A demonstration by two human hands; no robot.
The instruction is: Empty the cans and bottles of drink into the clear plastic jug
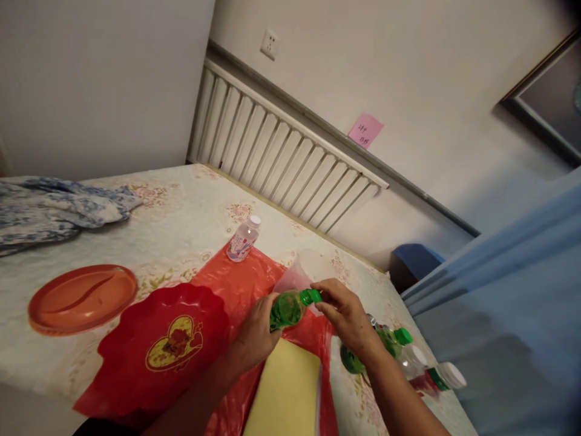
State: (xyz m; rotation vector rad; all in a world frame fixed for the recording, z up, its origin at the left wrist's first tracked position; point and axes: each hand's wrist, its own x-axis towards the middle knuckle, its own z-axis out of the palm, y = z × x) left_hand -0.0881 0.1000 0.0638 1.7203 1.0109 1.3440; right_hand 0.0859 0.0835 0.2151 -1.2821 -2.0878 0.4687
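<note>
My left hand [261, 327] is closed around the body of a green plastic bottle [285, 310], which lies tilted with its neck towards the right. At the neck, the thumb and fingers of my right hand [342, 312] grip the green bottle cap [310, 297]. Beneath the bottle are a red plastic sheet [254, 272] and a yellow notebook or folder [288, 393]. Just behind it stands a clear plastic container [295, 275], partly hidden by the bottle and my hands.
A small white-capped bottle [244, 239] stands further back. On the left are a red scalloped tray [209, 315], an orange divided plate [84, 297] and a patterned cloth [63, 209]. Several bottles, one with a green cap [402, 336], stand right, near a blue curtain [508, 315]. A radiator [272, 145] lines the wall.
</note>
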